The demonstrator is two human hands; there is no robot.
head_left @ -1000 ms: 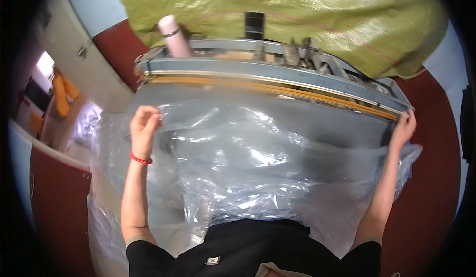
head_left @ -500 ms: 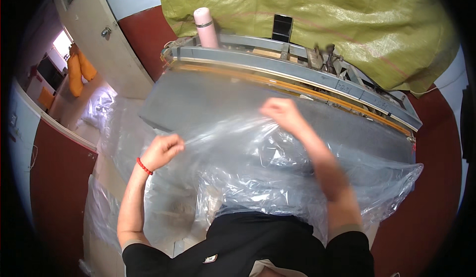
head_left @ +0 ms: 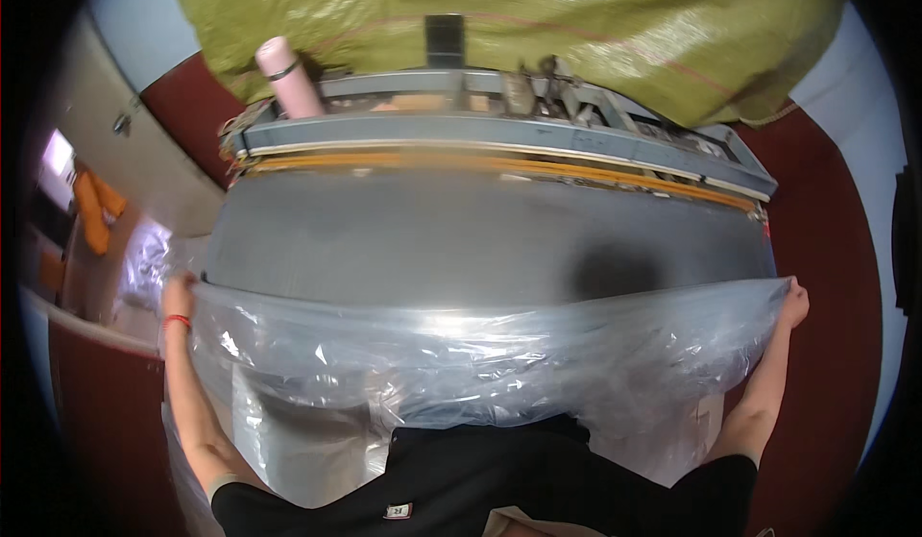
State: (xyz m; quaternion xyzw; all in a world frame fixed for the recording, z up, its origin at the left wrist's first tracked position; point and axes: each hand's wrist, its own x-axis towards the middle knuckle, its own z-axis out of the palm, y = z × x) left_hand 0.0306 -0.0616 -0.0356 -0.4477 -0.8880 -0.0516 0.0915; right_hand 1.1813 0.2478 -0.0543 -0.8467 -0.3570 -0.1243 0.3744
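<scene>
Both hands pinch a clear, crinkled plastic sheet, stretched wide. The left hand and right hand grip its opposite edges over a smooth grey table.

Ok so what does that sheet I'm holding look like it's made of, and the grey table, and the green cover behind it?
The sheet looks like thin clear plastic film: see-through, crinkled, glossy highlights. The grey table seems to be smooth matte metal or laminate; the look leaves it open. The green cover appears to be woven plastic tarp, faintly shiny and creased.
</scene>
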